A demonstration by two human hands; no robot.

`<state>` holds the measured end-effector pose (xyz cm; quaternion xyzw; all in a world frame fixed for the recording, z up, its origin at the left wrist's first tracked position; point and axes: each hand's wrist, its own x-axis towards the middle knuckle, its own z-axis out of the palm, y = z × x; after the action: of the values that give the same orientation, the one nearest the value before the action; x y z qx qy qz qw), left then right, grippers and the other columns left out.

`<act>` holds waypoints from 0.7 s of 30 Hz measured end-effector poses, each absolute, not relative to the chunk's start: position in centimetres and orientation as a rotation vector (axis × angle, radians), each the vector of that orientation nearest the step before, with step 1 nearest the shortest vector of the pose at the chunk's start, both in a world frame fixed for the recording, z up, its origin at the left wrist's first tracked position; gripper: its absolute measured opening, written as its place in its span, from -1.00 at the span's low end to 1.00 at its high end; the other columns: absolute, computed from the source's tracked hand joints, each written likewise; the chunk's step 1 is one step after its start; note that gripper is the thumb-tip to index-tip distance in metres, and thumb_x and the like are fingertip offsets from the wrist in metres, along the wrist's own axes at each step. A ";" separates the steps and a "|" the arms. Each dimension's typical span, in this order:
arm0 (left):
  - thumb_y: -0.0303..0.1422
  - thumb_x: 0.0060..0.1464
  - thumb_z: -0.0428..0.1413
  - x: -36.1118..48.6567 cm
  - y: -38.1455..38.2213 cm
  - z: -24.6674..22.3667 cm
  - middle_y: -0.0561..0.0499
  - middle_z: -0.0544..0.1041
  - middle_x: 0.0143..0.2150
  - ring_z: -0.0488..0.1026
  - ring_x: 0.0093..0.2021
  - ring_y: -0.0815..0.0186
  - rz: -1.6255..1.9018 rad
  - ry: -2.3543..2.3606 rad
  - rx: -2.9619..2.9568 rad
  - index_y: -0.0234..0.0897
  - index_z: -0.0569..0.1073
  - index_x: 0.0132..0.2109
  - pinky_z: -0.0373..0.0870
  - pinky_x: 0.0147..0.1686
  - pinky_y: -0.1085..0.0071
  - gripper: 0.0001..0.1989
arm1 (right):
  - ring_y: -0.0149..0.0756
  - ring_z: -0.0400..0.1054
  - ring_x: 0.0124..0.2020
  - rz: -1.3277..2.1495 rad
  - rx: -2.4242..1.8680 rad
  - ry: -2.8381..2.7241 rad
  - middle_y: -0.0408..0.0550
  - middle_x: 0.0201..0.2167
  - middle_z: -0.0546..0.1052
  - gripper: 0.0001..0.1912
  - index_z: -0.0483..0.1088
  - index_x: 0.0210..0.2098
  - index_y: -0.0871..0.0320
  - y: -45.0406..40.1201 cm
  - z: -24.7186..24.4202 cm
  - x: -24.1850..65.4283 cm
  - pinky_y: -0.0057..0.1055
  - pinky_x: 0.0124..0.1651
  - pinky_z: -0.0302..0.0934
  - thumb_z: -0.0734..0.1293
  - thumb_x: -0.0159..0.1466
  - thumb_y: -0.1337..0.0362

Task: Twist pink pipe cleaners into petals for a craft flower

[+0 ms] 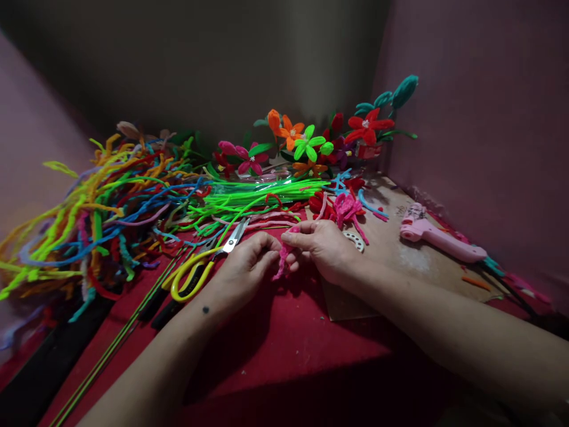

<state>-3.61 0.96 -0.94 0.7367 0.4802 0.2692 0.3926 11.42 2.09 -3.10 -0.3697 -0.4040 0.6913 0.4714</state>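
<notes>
A small twisted piece of pink pipe cleaner (281, 264) is held between my two hands above the red cloth. My left hand (251, 264) pinches it from the left, thumb and fingers pressed together. From the right, my right hand (322, 246) grips its upper part between thumb and forefinger, the other fingers curled below. Scissors with yellow handles (192, 276) lie just left of my left hand, blades pointing up and away. Beyond my right hand sits a looped pink pipe cleaner flower (347, 207), near a white disc with holes (354, 240).
Tangled coloured pipe cleaners (102, 207) heap up at the left. Green pipe cleaners (267, 191) lie behind my hands, with finished flowers (291, 135) at the back. A pink glue gun (440, 237) rests on a brown board (391, 261) at right. Thin green stems (120, 338) lie front left.
</notes>
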 end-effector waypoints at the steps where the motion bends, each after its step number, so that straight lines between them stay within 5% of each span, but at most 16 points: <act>1: -0.36 0.05 -0.05 -3.5 0.9 -0.9 0.11 0.34 -0.52 0.29 -0.49 0.41 0.686 1.208 1.846 -0.26 0.25 -0.44 0.25 -0.44 0.45 -0.86 | -0.44 0.34 -0.68 1.706 -0.903 -0.979 -0.13 -0.68 0.43 -0.88 0.29 -0.53 0.23 2.1 -3.2 11.4 -0.49 -0.58 0.31 0.32 0.09 0.39; 21: -0.36 0.00 0.05 -3.0 0.9 -0.9 0.09 0.39 -0.52 0.33 -0.50 0.42 0.764 1.147 1.602 -0.31 0.29 -0.39 0.29 -0.42 0.44 -0.89 | -0.45 0.33 -0.65 1.627 -0.763 -0.996 -0.19 -0.61 0.40 -0.80 0.29 -0.50 0.23 2.3 -3.6 11.6 -0.44 -0.53 0.31 0.41 -0.01 0.29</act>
<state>-3.01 0.89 -0.92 0.6600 0.4724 0.3149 0.4920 11.60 2.27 -3.60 -0.3178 -0.4147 0.6779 0.5171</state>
